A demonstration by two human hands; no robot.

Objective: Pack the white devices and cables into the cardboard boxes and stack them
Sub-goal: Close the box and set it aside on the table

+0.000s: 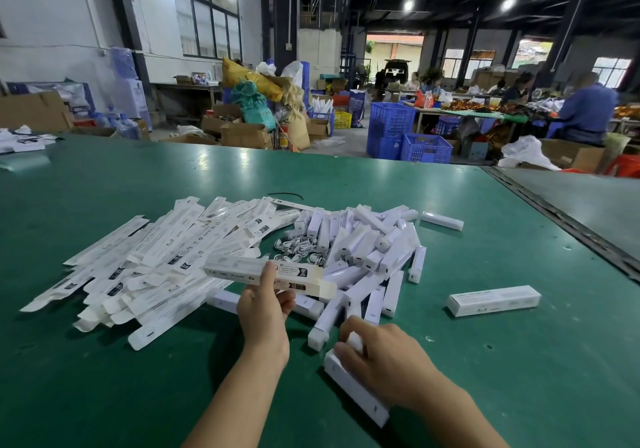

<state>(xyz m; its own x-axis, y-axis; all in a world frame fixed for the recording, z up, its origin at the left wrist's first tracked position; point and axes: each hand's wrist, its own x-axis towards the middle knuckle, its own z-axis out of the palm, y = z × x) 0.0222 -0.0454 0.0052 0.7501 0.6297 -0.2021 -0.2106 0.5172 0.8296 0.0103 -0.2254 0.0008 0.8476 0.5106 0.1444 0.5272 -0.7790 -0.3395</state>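
Observation:
My left hand (pixel 265 303) holds a long white cardboard box (pixel 242 269) above the green table, its right end flap open. Nearer to me, my right hand (pixel 382 354) grips a long white device (pixel 356 390) that lies slanted on the table. A heap of white devices (pixel 367 250) lies in the middle. Coiled white cables (pixel 299 248) sit at the heap's left side. A spread of flat, unfolded boxes (pixel 156 260) covers the left. One closed box (pixel 493 300) lies alone at the right.
The green table (pixel 519 361) has a metal seam (pixel 568 224) running along its right side. A lone device (pixel 442 220) lies apart behind the heap. Papers (pixel 20 142) sit at the far left edge. Blue crates (pixel 405 135), cartons and seated people fill the hall beyond.

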